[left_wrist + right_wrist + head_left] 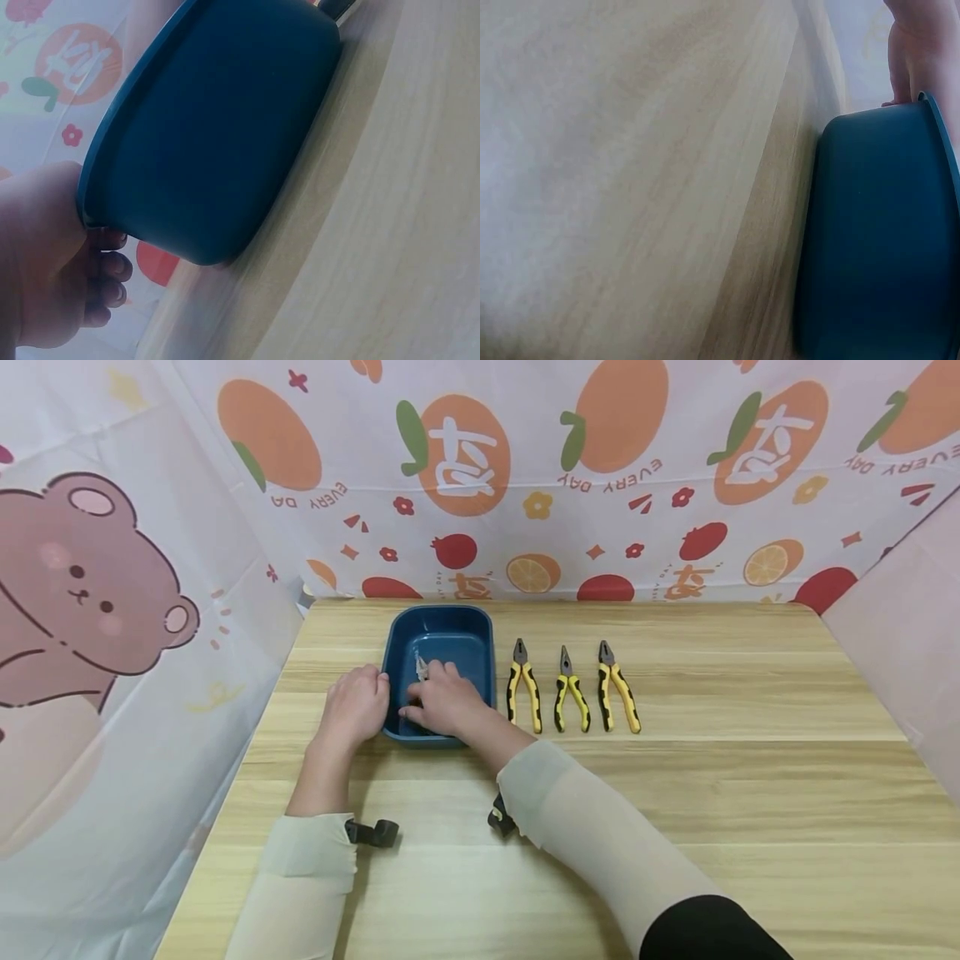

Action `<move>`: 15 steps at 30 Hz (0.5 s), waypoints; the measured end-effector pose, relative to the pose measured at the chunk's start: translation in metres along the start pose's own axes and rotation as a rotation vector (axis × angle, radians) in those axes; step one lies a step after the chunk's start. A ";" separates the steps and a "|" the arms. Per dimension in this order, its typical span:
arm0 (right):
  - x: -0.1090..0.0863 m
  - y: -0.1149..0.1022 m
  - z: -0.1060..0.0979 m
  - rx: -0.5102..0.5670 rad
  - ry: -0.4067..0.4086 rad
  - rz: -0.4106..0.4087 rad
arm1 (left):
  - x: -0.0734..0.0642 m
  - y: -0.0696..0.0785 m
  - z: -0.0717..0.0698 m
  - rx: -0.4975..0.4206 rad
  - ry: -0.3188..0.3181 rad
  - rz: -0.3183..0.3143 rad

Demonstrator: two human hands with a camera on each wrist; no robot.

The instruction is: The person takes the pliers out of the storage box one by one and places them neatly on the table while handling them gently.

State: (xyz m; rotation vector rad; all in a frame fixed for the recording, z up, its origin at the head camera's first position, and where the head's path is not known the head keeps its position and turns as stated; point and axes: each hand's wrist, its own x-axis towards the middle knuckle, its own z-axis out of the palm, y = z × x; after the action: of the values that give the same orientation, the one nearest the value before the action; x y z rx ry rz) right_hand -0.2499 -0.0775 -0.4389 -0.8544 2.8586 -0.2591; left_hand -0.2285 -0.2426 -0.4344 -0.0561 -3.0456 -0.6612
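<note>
My left hand (356,703) grips the left rim of a deep blue plastic bin (441,617). In the left wrist view, curled fingers (109,279) show below that rim. My right hand (446,700) reaches down inside the bin, its fingers bent round a tool that looks like pliers (422,668). Only the tool's pale metal nose shows past the fingers; its handles are hidden under the hand. The right wrist view shows the outer wall of the bin (881,232) but not the right hand's fingers.
Right of the bin, three yellow-and-black pliers lie in a row: combination pliers (521,681), smaller needle-nose pliers (566,685) and another combination pair (611,681). They rest on a wood-grain table (720,793). A fruit-print cloth (637,539) hangs behind the table's far edge.
</note>
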 end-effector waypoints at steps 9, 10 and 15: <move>0.002 0.001 -0.001 -0.003 0.046 0.156 | 0.001 0.000 0.001 0.004 0.011 0.003; 0.003 0.001 -0.001 -0.002 0.047 0.179 | 0.001 0.000 0.001 0.005 0.011 0.004; 0.007 0.003 0.001 0.007 0.025 0.289 | 0.000 0.000 0.002 0.005 0.017 0.007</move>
State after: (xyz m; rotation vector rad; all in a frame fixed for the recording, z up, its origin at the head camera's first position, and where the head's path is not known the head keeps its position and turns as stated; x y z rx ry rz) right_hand -0.2569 -0.0795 -0.4414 -0.4295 2.9525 -0.2450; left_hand -0.2289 -0.2417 -0.4358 -0.0607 -3.0295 -0.6494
